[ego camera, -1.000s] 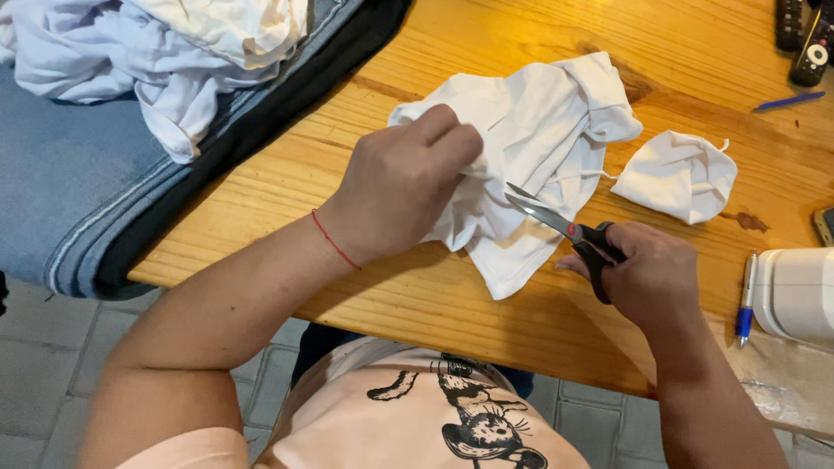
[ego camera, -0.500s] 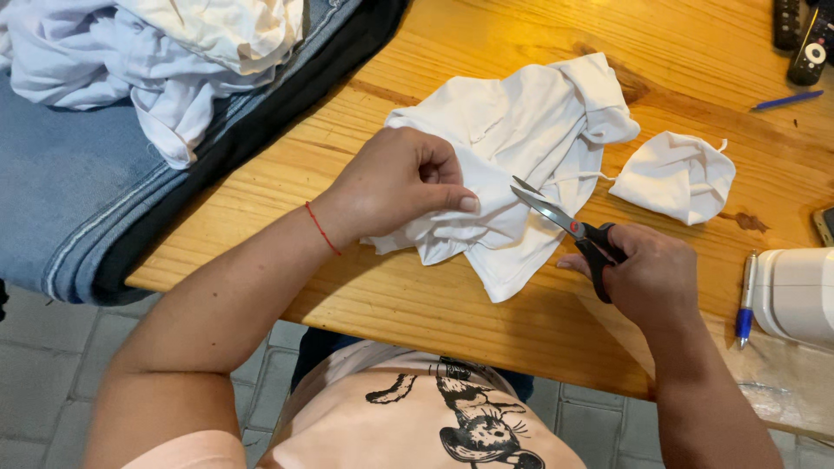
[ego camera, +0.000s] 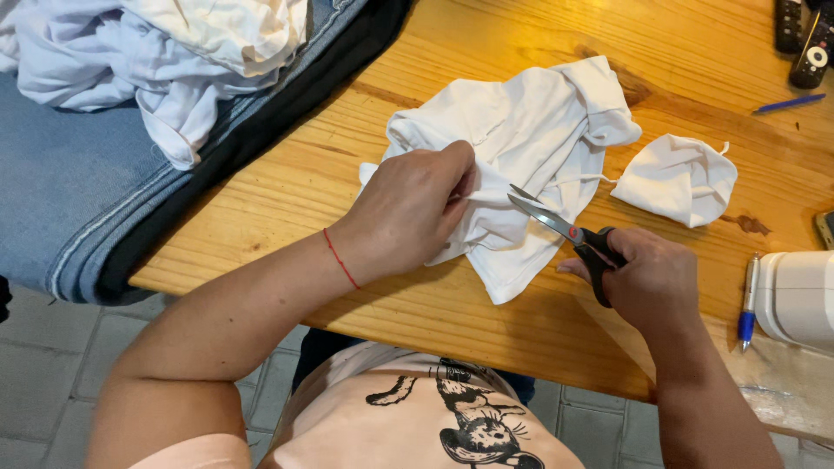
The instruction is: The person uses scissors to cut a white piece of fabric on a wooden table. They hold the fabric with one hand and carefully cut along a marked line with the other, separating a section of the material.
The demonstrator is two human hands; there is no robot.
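My left hand (ego camera: 415,211) pinches a fold of a crumpled white cloth (ego camera: 521,139) lying on the wooden table (ego camera: 287,187). A thin red cord circles that wrist. My right hand (ego camera: 647,278) holds black-handled scissors (ego camera: 565,233), whose open blades point left at the cloth edge just beside my left fingers. A smaller separate piece of white cloth (ego camera: 679,178) lies to the right of the big one.
A heap of white garments (ego camera: 165,52) rests on blue denim (ego camera: 61,191) at the table's left end. A blue pen (ego camera: 747,304) and a white machine (ego camera: 797,300) sit at the right edge. Another blue pen (ego camera: 789,104) and remote controls (ego camera: 804,35) lie at the far right.
My left hand has shifted down and regripped the cloth, pulling a fold taut toward the scissors. The scissor blades have opened slightly at the cloth edge.
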